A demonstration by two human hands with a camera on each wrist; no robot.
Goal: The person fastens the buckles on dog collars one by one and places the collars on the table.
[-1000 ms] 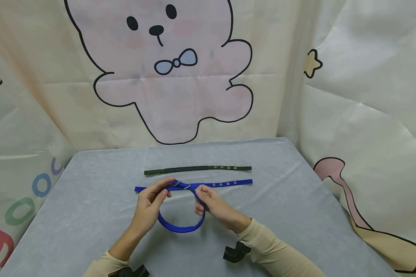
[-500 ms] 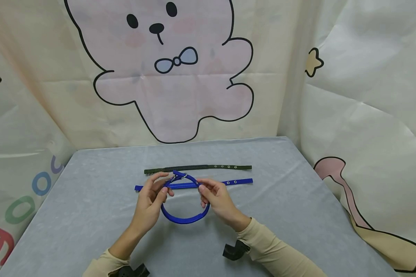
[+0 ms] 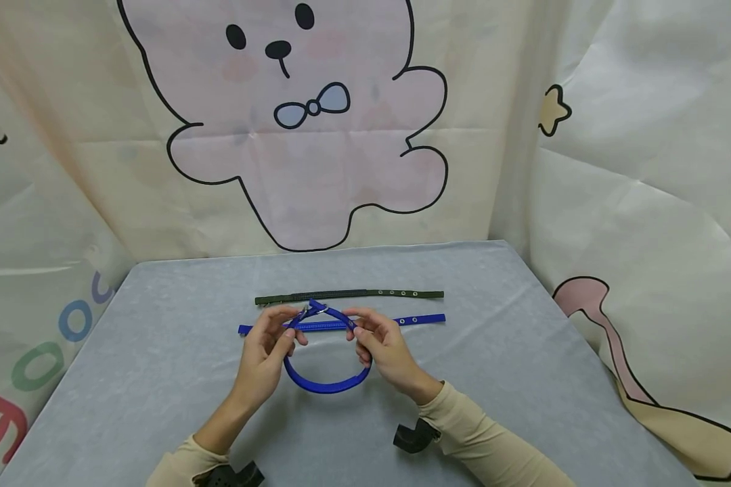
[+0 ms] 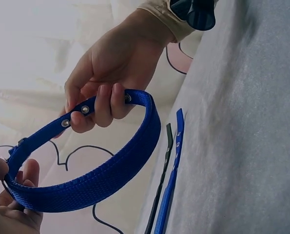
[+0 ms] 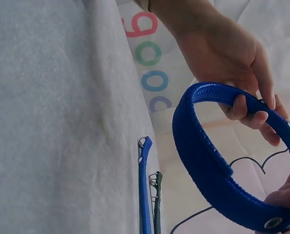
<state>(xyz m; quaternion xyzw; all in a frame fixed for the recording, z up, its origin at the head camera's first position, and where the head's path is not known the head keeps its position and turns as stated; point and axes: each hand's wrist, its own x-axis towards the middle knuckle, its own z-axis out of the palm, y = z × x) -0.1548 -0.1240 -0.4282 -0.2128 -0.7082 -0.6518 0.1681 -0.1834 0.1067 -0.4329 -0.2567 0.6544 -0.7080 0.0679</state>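
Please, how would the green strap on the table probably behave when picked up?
The green strap probably bends easily, as the similar blue loop is curved round. Its metal buckle may weigh one end down. Lying flat, it likely won't roll.

We look into a small booth-like enclosure, though we cannot tell what building holds it. Printed, creased sheets (image 3: pixel 646 210) wall it in: we see a cartoon animal (image 3: pixel 317 166) straight ahead at twelve o'clock, coloured letters (image 3: pixel 59 362) at eight o'clock and a yellow star (image 3: pixel 552 111) at two. Between these walls, we find a table (image 3: pixel 512 358) draped in pale grey cloth, spreading down to six o'clock.
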